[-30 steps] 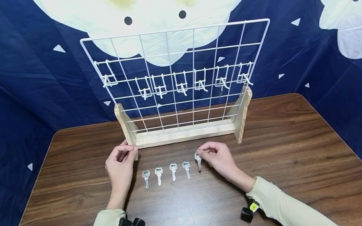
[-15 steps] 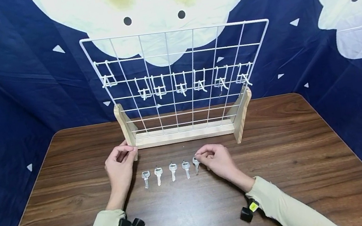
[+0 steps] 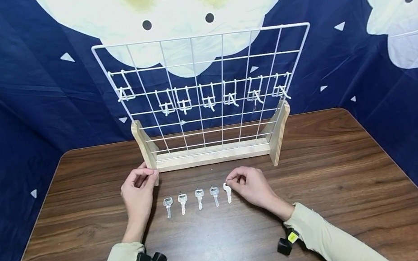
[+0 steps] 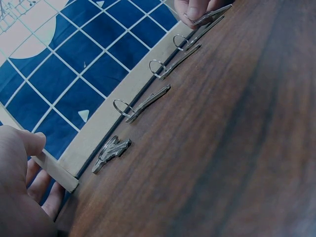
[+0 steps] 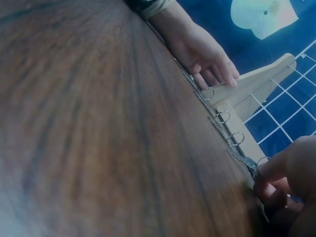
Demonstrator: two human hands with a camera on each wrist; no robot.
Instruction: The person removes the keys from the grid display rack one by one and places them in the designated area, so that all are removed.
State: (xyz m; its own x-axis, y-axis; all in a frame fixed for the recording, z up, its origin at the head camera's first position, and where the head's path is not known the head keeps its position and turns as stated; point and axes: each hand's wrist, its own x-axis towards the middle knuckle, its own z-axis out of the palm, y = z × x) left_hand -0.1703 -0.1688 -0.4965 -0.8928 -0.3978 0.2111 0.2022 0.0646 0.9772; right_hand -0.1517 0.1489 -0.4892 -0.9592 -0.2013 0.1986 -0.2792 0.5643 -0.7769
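My left hand (image 3: 138, 192) grips the front left foot of the rack's wooden stand (image 3: 148, 151), thumb on one side and fingers behind, as the left wrist view shows. With thumb and fingertips my right hand (image 3: 251, 184) pinches the head end of a silver key (image 3: 228, 193), whose blade points toward me close over the table. In the left wrist view this pinched key (image 4: 213, 15) is tilted. Several more silver keys (image 3: 200, 199) lie in a row to its left, most with a small ring (image 4: 123, 106) standing up at the head.
A white wire grid (image 3: 193, 62) rises from the stand, with several white hooks (image 3: 210, 101) along it. Something small and dark hangs at the hook (image 3: 255, 95) second from the right. Brown wooden table (image 3: 347, 200) surrounds the stand; patterned blue cloth (image 3: 25, 109) hangs behind.
My right hand has shifted slightly left and down with its key, which now shows a brighter, flatter face in line with the row. The left hand stays on the stand.
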